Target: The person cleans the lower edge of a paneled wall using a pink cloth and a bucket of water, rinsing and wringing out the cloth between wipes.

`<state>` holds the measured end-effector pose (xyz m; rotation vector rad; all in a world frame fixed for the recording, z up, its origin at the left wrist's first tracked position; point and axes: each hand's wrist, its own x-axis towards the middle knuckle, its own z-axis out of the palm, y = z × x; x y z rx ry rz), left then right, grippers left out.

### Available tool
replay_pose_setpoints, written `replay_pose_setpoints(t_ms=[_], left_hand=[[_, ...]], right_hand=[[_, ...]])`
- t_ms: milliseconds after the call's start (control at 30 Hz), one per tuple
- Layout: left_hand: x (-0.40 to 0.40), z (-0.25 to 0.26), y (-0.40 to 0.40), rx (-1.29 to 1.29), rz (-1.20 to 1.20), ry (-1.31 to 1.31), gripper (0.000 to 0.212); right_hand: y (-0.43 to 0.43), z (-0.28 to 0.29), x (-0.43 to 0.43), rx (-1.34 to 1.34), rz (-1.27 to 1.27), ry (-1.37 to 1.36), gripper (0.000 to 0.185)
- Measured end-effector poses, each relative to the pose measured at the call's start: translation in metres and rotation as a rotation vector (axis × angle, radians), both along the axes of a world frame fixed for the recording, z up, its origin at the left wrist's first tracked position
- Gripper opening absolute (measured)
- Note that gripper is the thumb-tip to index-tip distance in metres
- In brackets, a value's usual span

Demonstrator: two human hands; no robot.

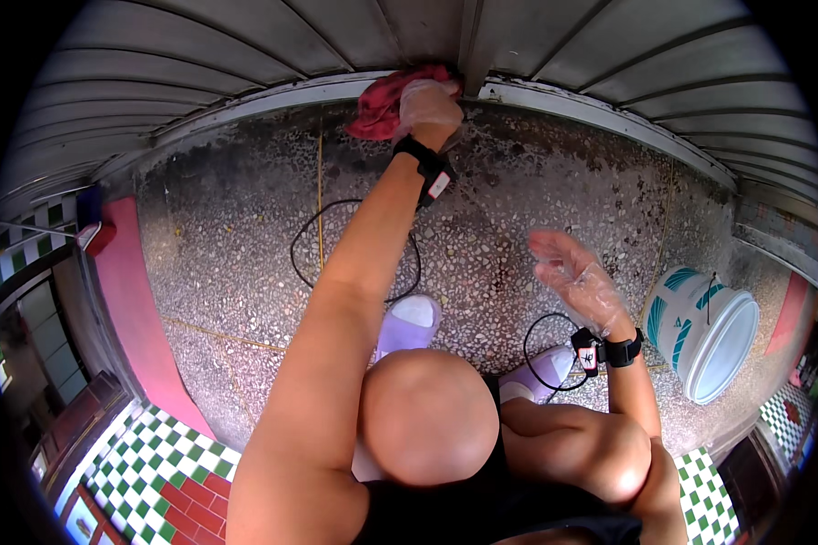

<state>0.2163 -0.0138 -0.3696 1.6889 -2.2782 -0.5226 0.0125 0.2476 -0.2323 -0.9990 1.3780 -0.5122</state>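
Observation:
A clear plastic glove covers my left hand [431,105], which presses a crumpled red and black cloth [382,102] against the metal bottom rail at the foot of the slatted shutter [395,34]. The fingers are partly hidden by the cloth and the glove. My right hand [579,279], in a loose clear plastic glove too, hovers over the speckled terrazzo floor [477,218] with its fingers apart and nothing in them. Off to its right stands a white and teal plastic bucket [695,327]. Both wrists wear black straps with small devices.
Thin black cables [293,252] loop from the wrist devices. My feet are in lilac slippers [409,323] between my hands. A pink strip [133,300] borders the floor at left, with green and white checkered tiles [136,456] beyond. A dark upright post [472,48] divides the shutter.

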Motion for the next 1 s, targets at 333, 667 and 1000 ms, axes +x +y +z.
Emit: replay_pose_setpoints(t_ms=[333,667,1000], left_hand=[[0.038,-0.006,0.040,0.723,-0.080,0.850,0.054],[-0.039,0.151,0.073,1.302,-0.022,1.138,0.061],[-0.117,0.252,0.083,1.187,-0.314,0.899,0.056]], right_hand=[[0.016,0.005,-0.009,-0.050,-0.049,0.027,0.053],[0.100,0.041,-0.180,-0.130,-0.610,1.915,0.091],[0.155,0.045,-0.202,-0.099,-0.871,1.652,0.022]])
